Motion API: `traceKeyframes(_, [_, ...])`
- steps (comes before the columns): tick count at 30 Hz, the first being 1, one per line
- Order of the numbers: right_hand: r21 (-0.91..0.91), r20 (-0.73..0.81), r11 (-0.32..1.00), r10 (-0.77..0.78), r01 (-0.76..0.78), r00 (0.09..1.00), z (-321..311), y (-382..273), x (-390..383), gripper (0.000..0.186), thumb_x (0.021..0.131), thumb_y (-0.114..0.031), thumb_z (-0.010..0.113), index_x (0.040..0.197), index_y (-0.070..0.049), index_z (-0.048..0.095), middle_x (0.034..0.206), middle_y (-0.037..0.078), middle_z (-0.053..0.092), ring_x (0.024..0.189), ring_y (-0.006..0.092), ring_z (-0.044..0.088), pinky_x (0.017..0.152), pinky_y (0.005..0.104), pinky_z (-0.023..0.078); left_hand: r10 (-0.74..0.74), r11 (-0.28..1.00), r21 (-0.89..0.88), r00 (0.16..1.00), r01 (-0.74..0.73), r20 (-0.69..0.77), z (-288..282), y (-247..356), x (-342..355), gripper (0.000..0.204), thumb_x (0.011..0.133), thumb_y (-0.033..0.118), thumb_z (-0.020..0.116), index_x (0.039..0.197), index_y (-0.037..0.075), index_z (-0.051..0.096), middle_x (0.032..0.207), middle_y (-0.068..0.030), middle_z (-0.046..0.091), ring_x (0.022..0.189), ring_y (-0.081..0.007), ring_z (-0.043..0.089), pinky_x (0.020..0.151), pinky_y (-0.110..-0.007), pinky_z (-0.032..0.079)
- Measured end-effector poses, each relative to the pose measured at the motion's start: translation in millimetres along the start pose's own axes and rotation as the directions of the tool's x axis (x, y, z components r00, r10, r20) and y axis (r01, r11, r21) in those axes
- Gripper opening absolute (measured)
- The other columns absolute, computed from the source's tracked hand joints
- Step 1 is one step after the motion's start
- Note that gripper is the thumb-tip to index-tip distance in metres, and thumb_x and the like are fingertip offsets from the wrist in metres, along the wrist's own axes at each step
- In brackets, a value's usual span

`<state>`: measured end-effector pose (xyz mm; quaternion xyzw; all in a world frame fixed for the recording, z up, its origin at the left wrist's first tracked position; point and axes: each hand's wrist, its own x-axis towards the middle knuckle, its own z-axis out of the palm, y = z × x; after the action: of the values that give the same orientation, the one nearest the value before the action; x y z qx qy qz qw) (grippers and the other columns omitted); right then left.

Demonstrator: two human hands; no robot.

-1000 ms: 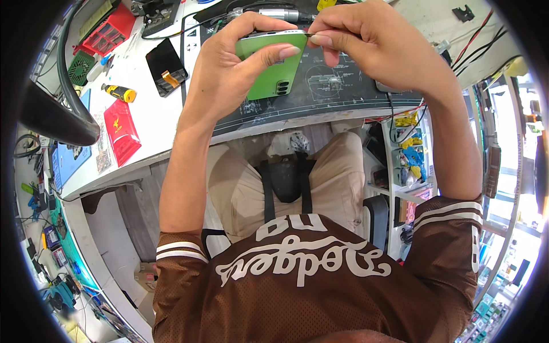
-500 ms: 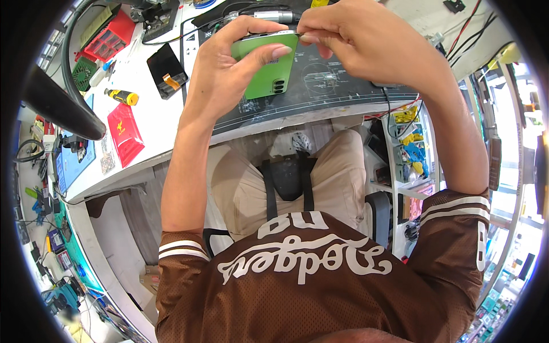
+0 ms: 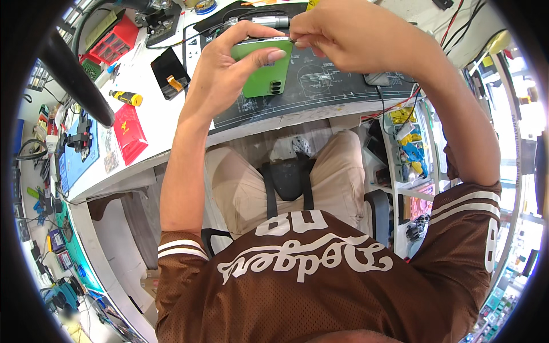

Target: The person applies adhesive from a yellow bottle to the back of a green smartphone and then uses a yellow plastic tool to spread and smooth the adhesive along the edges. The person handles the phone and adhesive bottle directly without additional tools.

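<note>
A green smartphone (image 3: 264,83) stands on its edge over the dark work mat, its back with three camera lenses facing me. My left hand (image 3: 220,71) is closed round it, thumb on the back and fingers along the upper edge. At the phone's upper right corner, my right hand (image 3: 351,34) pinches with thumb and index finger. A tiny dark tip shows between these fingertips and the phone; what it belongs to is too small to tell.
Left on the white table lie a detached phone screen (image 3: 170,73), a yellow-and-black screwdriver handle (image 3: 127,98) and a red packet (image 3: 130,134). A dark lamp arm (image 3: 77,77) rises there. Behind my hands lies a silver cylindrical tool (image 3: 270,22). Cables run past a grey device (image 3: 376,79) at right.
The phone and both hands have shifted slightly left in view, and the right forearm has swung outward. The right fingertips stay at the phone's corner.
</note>
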<state>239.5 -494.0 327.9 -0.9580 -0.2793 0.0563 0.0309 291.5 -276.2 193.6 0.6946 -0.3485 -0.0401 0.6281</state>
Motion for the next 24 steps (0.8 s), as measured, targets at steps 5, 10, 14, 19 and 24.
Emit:
traceKeyframes(5, [-0.21, -0.14, 0.976, -0.085, 0.055, 0.986, 19.3, -0.6, -8.9, 0.012, 0.087, -0.01, 0.063, 0.093, -0.001, 0.069, 0.077, 0.021, 0.069, 0.078, 0.0418, 0.07, 0.071, 0.0514, 0.056, -0.042, 0.999, -0.033, 0.999, 0.043, 0.027, -2.3, -0.9, -0.6, 0.027, 0.095, 0.025, 0.083, 0.118, 0.012, 0.076, 0.095, -0.0001, 0.078, 0.087, -0.0071, 0.07, 0.077, -0.025, 0.055])
traceKeyframes(10, [-0.295, -0.286, 0.953, -0.155, 0.067, 0.946, 39.1, -3.2, -17.8, 0.022, 0.09, -0.003, 0.064, 0.112, -0.005, 0.067, 0.09, 0.014, 0.07, 0.089, 0.0355, 0.071, 0.078, 0.0487, 0.054, -0.024, 0.999, -0.023, 1.0, 0.024, 0.002, -0.2, -1.2, -1.0, 0.026, 0.095, 0.029, 0.082, 0.115, 0.013, 0.076, 0.09, 0.0008, 0.077, 0.084, -0.0068, 0.069, 0.073, -0.026, 0.055])
traceKeyframes(14, [-0.293, -0.305, 0.952, -0.175, 0.082, 0.936, 41.3, -3.2, -19.4, 0.023, 0.088, -0.003, 0.065, 0.111, -0.005, 0.065, 0.09, 0.014, 0.069, 0.091, 0.0364, 0.071, 0.078, 0.0495, 0.055, -0.058, 0.998, -0.001, 0.998, 0.058, 0.005, 0.0, 1.6, -1.3, 0.027, 0.095, 0.028, 0.083, 0.116, 0.011, 0.075, 0.092, -0.0008, 0.078, 0.085, -0.0073, 0.07, 0.074, -0.026, 0.056])
traceKeyframes(19, [-0.288, -0.276, 0.957, -0.122, 0.039, 0.953, 41.4, -4.6, -19.3, 0.025, 0.087, -0.003, 0.066, 0.112, -0.005, 0.065, 0.093, 0.013, 0.07, 0.093, 0.0344, 0.071, 0.078, 0.0483, 0.056, -0.063, 0.997, 0.051, 0.998, 0.063, -0.003, -1.0, 2.6, -2.2, 0.029, 0.095, 0.023, 0.084, 0.117, 0.008, 0.072, 0.095, -0.0033, 0.08, 0.086, -0.0081, 0.072, 0.075, -0.025, 0.056])
traceKeyframes(24, [-0.339, -0.307, 0.941, -0.113, 0.002, 0.945, 52.0, -7.2, -21.5, 0.028, 0.086, -0.003, 0.066, 0.114, -0.005, 0.064, 0.096, 0.012, 0.07, 0.096, 0.0326, 0.071, 0.078, 0.047, 0.056, -0.077, 0.993, 0.091, 0.996, 0.08, -0.035, 1.9, 7.3, -3.2, 0.029, 0.094, 0.024, 0.085, 0.114, 0.008, 0.071, 0.093, -0.0027, 0.079, 0.085, -0.0077, 0.072, 0.074, -0.025, 0.056])
